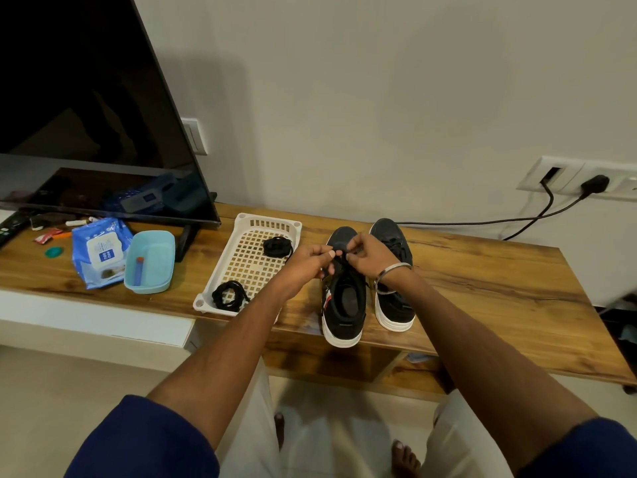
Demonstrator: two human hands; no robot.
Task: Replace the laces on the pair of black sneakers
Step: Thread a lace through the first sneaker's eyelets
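Note:
Two black sneakers with white soles stand side by side on the wooden table (pixel 482 288), toes toward the wall. Over the left sneaker (pixel 343 305), both hands meet at its lacing area. My left hand (pixel 312 258) pinches a black lace there, and my right hand (pixel 368 255), with a metal bangle on the wrist, pinches the lace from the other side. The right sneaker (pixel 394 305) still carries its lace and is partly hidden by my right wrist. A white perforated tray (pixel 241 267) left of the shoes holds two coiled black laces (pixel 277 246) (pixel 229 296).
A television (pixel 86 115) stands at the back left. In front of it lie a blue wipes pack (pixel 100 251), a light blue tub (pixel 150 262) and small clutter. Black cables (pixel 517 220) run from wall sockets across the table's back right. The left sneaker's heel overhangs the front edge.

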